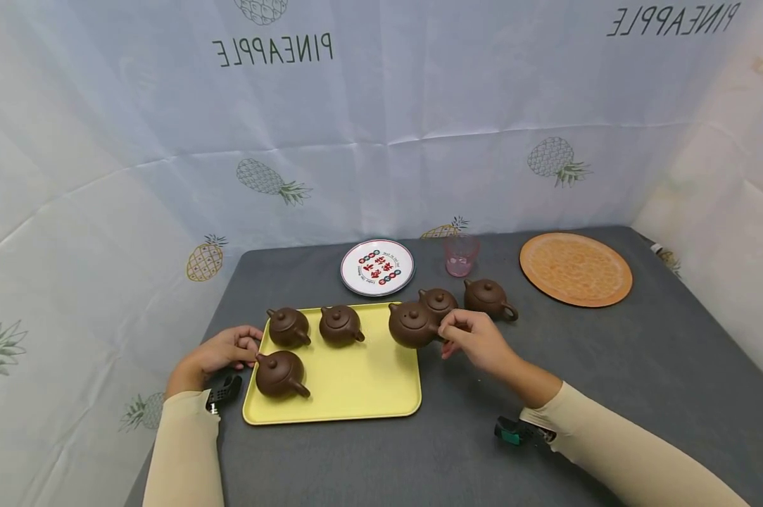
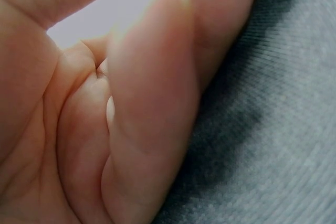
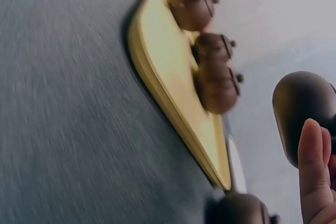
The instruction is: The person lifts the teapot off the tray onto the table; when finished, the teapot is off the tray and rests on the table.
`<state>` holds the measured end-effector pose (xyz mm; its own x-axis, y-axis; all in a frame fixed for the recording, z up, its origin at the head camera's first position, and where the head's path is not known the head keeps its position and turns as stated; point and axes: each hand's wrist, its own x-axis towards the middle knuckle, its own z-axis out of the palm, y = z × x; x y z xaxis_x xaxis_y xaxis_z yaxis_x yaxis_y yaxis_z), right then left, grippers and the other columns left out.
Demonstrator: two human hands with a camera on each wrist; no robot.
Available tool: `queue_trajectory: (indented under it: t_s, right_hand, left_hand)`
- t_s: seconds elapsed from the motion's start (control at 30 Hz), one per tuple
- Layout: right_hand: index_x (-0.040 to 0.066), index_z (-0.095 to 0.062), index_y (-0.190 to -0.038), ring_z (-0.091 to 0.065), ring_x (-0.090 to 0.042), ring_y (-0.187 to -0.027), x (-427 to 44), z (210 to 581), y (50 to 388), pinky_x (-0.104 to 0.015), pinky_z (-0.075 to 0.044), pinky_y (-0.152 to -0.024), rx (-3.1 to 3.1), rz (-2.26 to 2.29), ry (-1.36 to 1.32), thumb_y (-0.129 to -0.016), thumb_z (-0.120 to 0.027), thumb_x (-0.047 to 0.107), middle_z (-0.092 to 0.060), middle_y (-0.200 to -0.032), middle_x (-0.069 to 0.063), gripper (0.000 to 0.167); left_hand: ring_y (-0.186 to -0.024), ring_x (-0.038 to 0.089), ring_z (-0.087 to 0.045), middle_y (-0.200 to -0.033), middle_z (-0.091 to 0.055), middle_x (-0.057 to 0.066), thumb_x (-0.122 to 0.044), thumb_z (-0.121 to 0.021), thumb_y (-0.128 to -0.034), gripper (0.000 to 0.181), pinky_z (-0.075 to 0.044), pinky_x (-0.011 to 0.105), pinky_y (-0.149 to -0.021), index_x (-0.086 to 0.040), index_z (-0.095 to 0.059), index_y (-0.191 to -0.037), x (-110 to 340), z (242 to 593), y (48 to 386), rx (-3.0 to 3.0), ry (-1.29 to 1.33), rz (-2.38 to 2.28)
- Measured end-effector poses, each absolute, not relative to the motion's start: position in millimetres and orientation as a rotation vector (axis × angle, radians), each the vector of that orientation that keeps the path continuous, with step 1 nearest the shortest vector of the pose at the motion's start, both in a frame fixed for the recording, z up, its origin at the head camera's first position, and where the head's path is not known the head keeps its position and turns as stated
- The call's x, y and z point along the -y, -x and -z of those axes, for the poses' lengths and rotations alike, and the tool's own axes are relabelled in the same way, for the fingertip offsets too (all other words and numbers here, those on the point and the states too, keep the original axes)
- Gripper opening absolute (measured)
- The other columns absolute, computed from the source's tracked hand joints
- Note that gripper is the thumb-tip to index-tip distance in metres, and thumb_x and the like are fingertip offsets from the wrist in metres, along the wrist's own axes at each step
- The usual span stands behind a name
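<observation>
The right hand [image 1: 479,341] pinches the handle of a brown teapot [image 1: 413,324], held over the right edge of the yellow tray [image 1: 362,394]. In the right wrist view, fingers [image 3: 311,156] lie against this teapot [image 3: 302,108], raised off the surface. Three other teapots are on the tray: one at back left [image 1: 288,327], one at back middle [image 1: 340,325], one at front left [image 1: 280,374]. The left hand [image 1: 229,348] grips the tray's left rim with thumb and fingers; the left wrist view shows its bent fingers [image 2: 152,93], but no tray.
Behind the held teapot stands another teapot [image 1: 438,301], partly hidden, with one more [image 1: 488,298] to its right. Farther back are a white plate [image 1: 377,267] with red lettering, a pink clear glass [image 1: 460,257] and a round orange-brown board [image 1: 576,270].
</observation>
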<state>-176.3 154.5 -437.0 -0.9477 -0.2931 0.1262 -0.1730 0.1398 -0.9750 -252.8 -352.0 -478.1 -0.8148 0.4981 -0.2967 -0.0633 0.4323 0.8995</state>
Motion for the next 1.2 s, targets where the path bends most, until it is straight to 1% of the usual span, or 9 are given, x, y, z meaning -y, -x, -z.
queue_trajectory:
  t_s: [0.13, 0.27, 0.37, 0.43, 0.57, 0.77, 0.97, 1.2]
  right_hand:
    - [-0.010, -0.060, -0.090, -0.066, -0.027, -0.068, -173, 427, 177, -0.039, -0.056, -0.065, -2.366, 1.943, 0.476, -0.096, -0.053, 0.003, -0.058, -0.085, -0.025, 0.016]
    - [-0.013, -0.059, -0.093, -0.066, -0.033, -0.072, -193, 420, 181, -0.041, -0.056, -0.066, -2.390, 1.951, 0.433, -0.097, -0.052, 0.005, -0.057, -0.090, -0.026, 0.019]
    - [-0.012, -0.060, -0.096, -0.065, -0.035, -0.075, -210, 416, 183, -0.041, -0.056, -0.068, -2.413, 1.951, 0.378, -0.099, -0.051, 0.007, -0.057, -0.096, -0.025, 0.021]
    - [-0.012, -0.059, -0.098, -0.066, -0.032, -0.076, -220, 415, 184, -0.041, -0.056, -0.069, -2.429, 1.948, 0.347, -0.100, -0.050, 0.008, -0.056, -0.098, -0.024, 0.022]
    - [-0.015, -0.056, -0.098, -0.066, -0.029, -0.076, -240, 418, 184, -0.039, -0.056, -0.070, -2.420, 1.971, 0.336, -0.101, -0.049, 0.009, -0.055, -0.096, -0.023, 0.025]
    - [-0.019, -0.052, -0.103, -0.065, -0.029, -0.077, -262, 422, 182, -0.036, -0.056, -0.070, -2.436, 1.986, 0.274, -0.103, -0.048, 0.013, -0.054, -0.096, -0.025, 0.032]
    - [-0.019, -0.052, -0.102, -0.065, -0.023, -0.075, -281, 426, 181, -0.035, -0.056, -0.070, -2.481, 1.987, 0.244, -0.103, -0.048, 0.015, -0.056, -0.093, -0.015, 0.034]
    - [-0.021, -0.050, -0.101, -0.065, -0.020, -0.074, -303, 434, 180, -0.034, -0.056, -0.069, -2.472, 2.042, 0.225, -0.102, -0.050, 0.014, -0.056, -0.092, -0.011, 0.034]
  left_hand:
    - [-0.069, 0.013, -0.060, -0.080, -0.063, 0.006, 0.000, -0.064, -0.0886, 0.044, -0.049, 0.026, -0.059, 0.015, -0.040, -0.123, 352, 478, 253, -2.154, -0.373, -1.384]
    - [-0.069, 0.013, -0.060, -0.080, -0.063, 0.006, 0.000, -0.064, -0.0887, 0.044, -0.049, 0.025, -0.059, 0.015, -0.040, -0.123, 353, 478, 252, -2.161, -0.376, -1.380]
    - [-0.068, 0.012, -0.060, -0.079, -0.063, 0.005, 0.001, -0.064, -0.0882, 0.044, -0.049, 0.025, -0.059, 0.015, -0.040, -0.123, 353, 480, 253, -2.167, -0.375, -1.384]
    - [-0.068, 0.012, -0.060, -0.079, -0.063, 0.004, 0.001, -0.064, -0.0879, 0.044, -0.048, 0.025, -0.058, 0.015, -0.040, -0.122, 353, 480, 254, -2.166, -0.376, -1.390]
    - [-0.068, 0.011, -0.060, -0.079, -0.063, 0.003, 0.002, -0.064, -0.0874, 0.044, -0.048, 0.024, -0.057, 0.015, -0.040, -0.121, 353, 482, 255, -2.157, -0.381, -1.395]
    - [-0.068, 0.011, -0.060, -0.079, -0.063, 0.003, 0.001, -0.065, -0.0876, 0.045, -0.048, 0.024, -0.057, 0.015, -0.040, -0.122, 353, 482, 254, -2.149, -0.383, -1.395]
    - [-0.067, 0.012, -0.060, -0.079, -0.063, 0.004, 0.001, -0.064, -0.0879, 0.044, -0.048, 0.024, -0.057, 0.015, -0.040, -0.122, 353, 481, 254, -2.156, -0.381, -1.389]
    - [-0.068, 0.012, -0.060, -0.079, -0.062, 0.005, 0.001, -0.064, -0.0885, 0.043, -0.048, 0.025, -0.058, 0.015, -0.040, -0.122, 353, 481, 254, -2.156, -0.392, -1.388]
